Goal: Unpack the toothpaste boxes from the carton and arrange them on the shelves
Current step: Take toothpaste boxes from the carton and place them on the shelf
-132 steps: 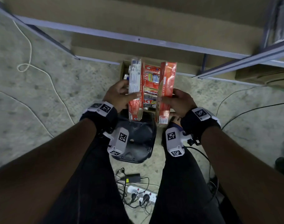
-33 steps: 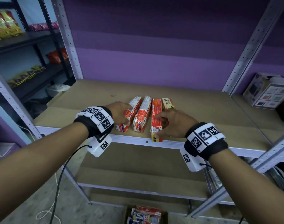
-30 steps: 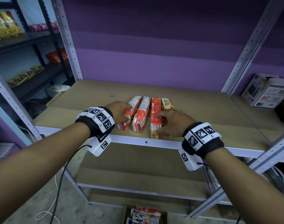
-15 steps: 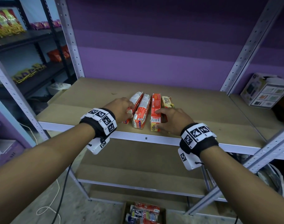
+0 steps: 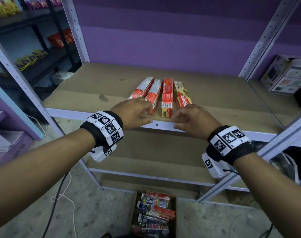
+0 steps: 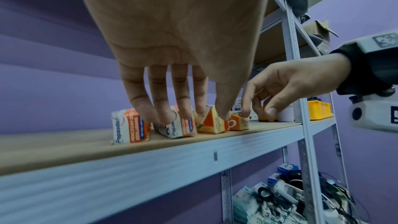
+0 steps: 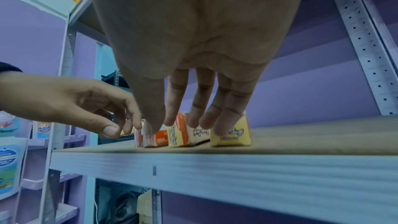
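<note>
Carton [image 5: 154, 214] seen on floor below shelf [image 5: 232, 103], more boxes packed inside. Left hand [image 5: 134, 113] and right hand [image 5: 193, 118] held above shelf front edge, fingers loosely curled, apart, nothing gripped. Four toothpaste boxes [image 5: 167, 97] laid side by side on shelf just behind front edge, ends toward hands. Printed carton [image 5: 287, 75] seen on neighbouring shelf to right, near wall.

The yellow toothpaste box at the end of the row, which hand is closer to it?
Right. The right hand is just in front of the yellow toothpaste box, near its front end. The left hand is farther left, by the red-and-white boxes.
</note>
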### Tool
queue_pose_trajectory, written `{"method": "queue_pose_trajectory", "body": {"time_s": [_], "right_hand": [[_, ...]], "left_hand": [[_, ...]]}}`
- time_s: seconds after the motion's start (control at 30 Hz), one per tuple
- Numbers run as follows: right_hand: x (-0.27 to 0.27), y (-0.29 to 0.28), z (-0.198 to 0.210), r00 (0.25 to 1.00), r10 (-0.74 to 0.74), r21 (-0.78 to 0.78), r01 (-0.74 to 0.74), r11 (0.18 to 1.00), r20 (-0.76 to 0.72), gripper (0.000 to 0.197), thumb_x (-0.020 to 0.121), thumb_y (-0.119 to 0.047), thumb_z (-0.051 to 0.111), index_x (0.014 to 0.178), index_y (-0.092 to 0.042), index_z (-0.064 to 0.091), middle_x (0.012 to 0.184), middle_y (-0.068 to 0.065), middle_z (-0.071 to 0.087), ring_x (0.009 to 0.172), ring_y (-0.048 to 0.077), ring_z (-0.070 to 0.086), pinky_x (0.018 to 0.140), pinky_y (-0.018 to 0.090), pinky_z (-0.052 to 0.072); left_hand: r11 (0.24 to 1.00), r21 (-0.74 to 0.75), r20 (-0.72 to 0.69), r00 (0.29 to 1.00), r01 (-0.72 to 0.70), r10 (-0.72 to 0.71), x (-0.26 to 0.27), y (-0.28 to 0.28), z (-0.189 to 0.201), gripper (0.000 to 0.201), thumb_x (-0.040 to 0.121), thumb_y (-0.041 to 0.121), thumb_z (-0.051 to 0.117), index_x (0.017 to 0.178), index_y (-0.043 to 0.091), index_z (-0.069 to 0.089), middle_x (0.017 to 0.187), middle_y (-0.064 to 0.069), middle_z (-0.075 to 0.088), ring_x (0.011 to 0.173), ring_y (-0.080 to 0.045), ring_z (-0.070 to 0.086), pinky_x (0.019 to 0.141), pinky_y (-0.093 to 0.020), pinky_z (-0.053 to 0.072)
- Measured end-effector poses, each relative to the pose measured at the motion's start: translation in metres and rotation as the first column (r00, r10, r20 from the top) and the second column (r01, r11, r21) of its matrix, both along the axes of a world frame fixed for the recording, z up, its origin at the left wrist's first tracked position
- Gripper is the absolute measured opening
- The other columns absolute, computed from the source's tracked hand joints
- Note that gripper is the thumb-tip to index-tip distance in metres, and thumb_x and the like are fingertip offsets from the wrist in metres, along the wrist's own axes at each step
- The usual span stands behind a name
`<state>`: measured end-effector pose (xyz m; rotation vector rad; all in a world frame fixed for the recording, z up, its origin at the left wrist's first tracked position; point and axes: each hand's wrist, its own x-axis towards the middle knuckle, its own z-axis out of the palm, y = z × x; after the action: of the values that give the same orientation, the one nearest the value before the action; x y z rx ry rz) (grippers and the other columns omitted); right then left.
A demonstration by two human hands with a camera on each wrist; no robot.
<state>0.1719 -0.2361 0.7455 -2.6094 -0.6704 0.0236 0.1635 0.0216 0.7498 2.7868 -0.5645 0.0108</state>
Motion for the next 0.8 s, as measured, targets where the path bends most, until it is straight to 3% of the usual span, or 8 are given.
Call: {"method": "queue_pose_trajectory", "body": {"time_s": [0.17,0.33,0.47,0.53,0.63,0.7,0.8], "right_hand": [[-0.013,-0.008,-0.028,0.995,0.008,-0.012,-0.009,1.000,-0.095,0.025,0.079,-0.032,0.081,0.102,-0.029,0.071,0.104,-0.004,0.063,0.083,0.009,0.058,0.084,0.029,0.051],[-0.022,-0.013,-0.073,0.969,-0.025,-0.098,0.001,0.995,-0.244,0.022,0.080,-0.038,0.079,0.099,-0.035,0.068,0.099,-0.011,0.060,0.084,0.008,0.060,0.081,0.027,0.048],[-0.032,-0.017,-0.122,0.926,-0.064,-0.149,0.009,0.989,-0.371,0.021,0.080,-0.038,0.079,0.097,-0.032,0.068,0.100,-0.009,0.063,0.080,0.006,0.055,0.079,0.021,0.041],[-0.039,-0.020,-0.148,0.887,-0.072,-0.153,0.001,0.988,-0.457,0.020,0.080,-0.036,0.079,0.096,-0.033,0.067,0.101,-0.007,0.064,0.084,0.008,0.058,0.082,0.025,0.047],[-0.049,-0.025,-0.189,0.828,-0.061,-0.196,-0.060,0.979,-0.557,0.019,0.085,-0.035,0.074,0.102,-0.031,0.068,0.105,-0.004,0.065,0.097,0.016,0.062,0.090,0.035,0.052],[-0.055,-0.027,-0.217,0.789,-0.076,-0.237,-0.090,0.967,-0.610,0.021,0.088,-0.036,0.072,0.107,-0.029,0.068,0.111,-0.003,0.065,0.103,0.018,0.062,0.091,0.035,0.052],[-0.066,-0.028,-0.263,0.707,-0.119,-0.260,-0.094,0.961,-0.697,0.022,0.090,-0.039,0.069,0.109,-0.029,0.066,0.115,-0.003,0.064,0.105,0.019,0.060,0.095,0.036,0.050]], "left_hand": [[1.000,0.003,-0.075,0.997,0.031,-0.031,-0.018,-0.004,-0.029,0.035,0.086,0.049,0.066,0.114,0.030,0.058,0.109,0.011,0.056,0.097,-0.010,0.055,0.086,-0.035,0.051],[0.999,-0.020,-0.223,0.974,0.042,-0.046,-0.030,-0.010,-0.079,0.037,0.087,0.051,0.063,0.117,0.030,0.057,0.109,0.013,0.053,0.093,-0.006,0.050,0.080,-0.023,0.037],[0.997,-0.072,-0.343,0.937,0.037,-0.060,-0.045,-0.016,-0.130,0.032,0.088,0.046,0.066,0.113,0.027,0.061,0.104,0.014,0.056,0.090,-0.003,0.050,0.080,-0.019,0.038],[0.992,-0.125,-0.430,0.901,0.005,-0.059,-0.055,-0.020,-0.158,0.028,0.087,0.040,0.068,0.110,0.024,0.064,0.102,0.011,0.060,0.086,-0.004,0.054,0.076,-0.014,0.039],[0.992,-0.122,-0.548,0.835,-0.021,-0.050,-0.068,-0.026,-0.200,0.026,0.089,0.040,0.066,0.109,0.023,0.065,0.104,0.008,0.065,0.092,-0.012,0.059,0.084,-0.024,0.047],[0.995,-0.097,-0.628,0.777,-0.035,-0.034,-0.075,-0.029,-0.228,0.028,0.091,0.041,0.063,0.113,0.025,0.064,0.111,0.007,0.065,0.094,-0.012,0.059,0.086,-0.029,0.049],[0.994,-0.069,-0.714,0.700,-0.079,0.006,-0.086,-0.032,-0.275,0.031,0.092,0.042,0.061,0.118,0.024,0.063,0.115,0.006,0.065,0.091,-0.011,0.060,0.081,-0.025,0.047]]}}
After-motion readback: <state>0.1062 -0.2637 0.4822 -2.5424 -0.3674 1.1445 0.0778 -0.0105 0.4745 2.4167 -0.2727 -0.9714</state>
